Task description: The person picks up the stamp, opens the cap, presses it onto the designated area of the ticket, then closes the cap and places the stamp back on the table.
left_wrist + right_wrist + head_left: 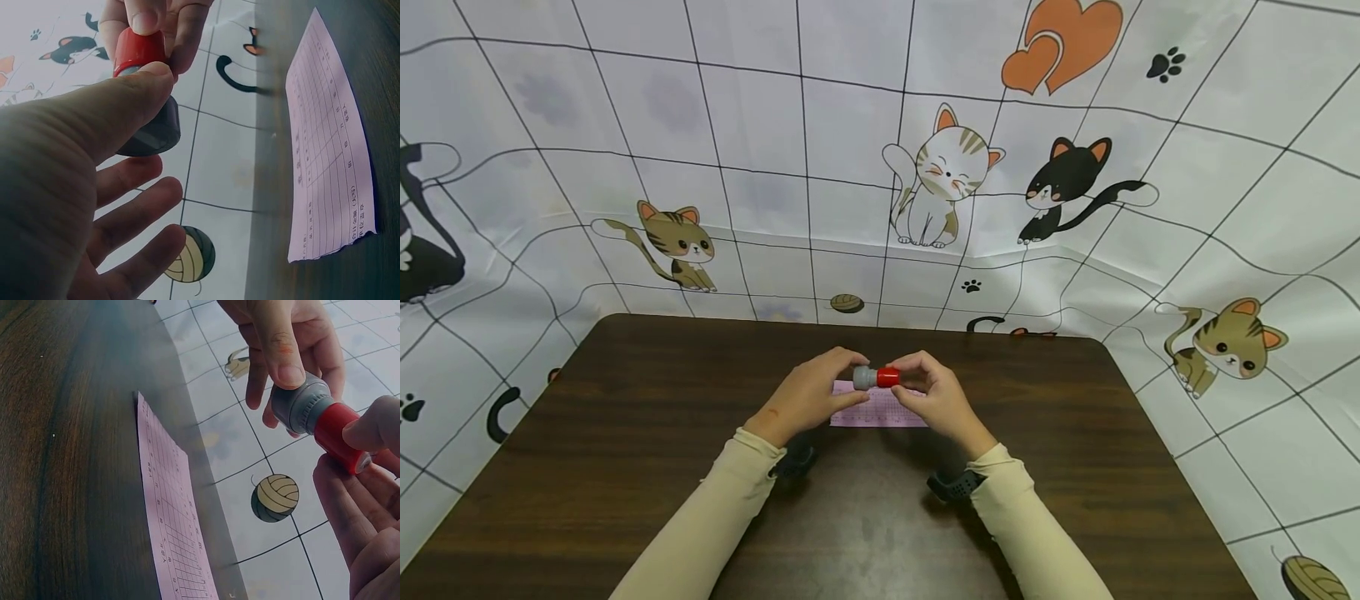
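Note:
Both hands hold a small round stamp point(876, 377) sideways, with a ridged grey part on the left and a smooth red part on the right. The left hand point(816, 392) pinches the grey part point(302, 402) between thumb and fingers, its other fingers spread in the left wrist view. At the other end, the right hand point(942, 400) grips the red part point(339, 434) with thumb and fingertips. The grey and red parts are joined in a line. Below the stamp, a pink printed form point(880, 408) with ruled lines lies on the table, partly hidden by the hands.
The dark wooden table point(625, 467) has rounded far corners. Behind and beside it hangs a white sheet point(760, 125) with grid lines and printed cats. A dark band point(955, 485) circles the right wrist, and another dark band point(793, 462) the left.

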The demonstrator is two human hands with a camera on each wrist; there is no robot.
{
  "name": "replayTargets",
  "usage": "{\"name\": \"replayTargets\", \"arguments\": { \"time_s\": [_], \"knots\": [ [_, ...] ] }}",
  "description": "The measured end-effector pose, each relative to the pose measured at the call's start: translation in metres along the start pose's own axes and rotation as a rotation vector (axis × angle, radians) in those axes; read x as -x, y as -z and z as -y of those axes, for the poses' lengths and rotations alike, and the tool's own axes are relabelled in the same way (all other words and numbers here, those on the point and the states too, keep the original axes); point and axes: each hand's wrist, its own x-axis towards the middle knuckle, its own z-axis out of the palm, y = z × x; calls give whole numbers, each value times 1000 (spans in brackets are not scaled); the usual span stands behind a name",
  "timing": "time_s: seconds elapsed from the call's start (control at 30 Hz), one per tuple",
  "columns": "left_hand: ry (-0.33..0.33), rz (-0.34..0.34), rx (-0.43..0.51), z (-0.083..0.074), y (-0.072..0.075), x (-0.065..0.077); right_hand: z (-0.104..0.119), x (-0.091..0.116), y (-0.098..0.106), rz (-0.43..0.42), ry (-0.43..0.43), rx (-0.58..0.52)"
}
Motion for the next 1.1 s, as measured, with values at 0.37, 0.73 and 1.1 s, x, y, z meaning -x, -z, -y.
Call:
{"name": "replayTargets", "arguments": {
  "time_s": [0.37,0.73,1.1],
  "knots": [
    [-26,-20,-18,1,-1,1,-4,-1,1,39,58,122],
    [-54,-59,-26,0,0,1,2,2,5,32,66,358],
    [-69,-54,-30,-2,1,1,2,2,9,36,79,358]
  ]
}}
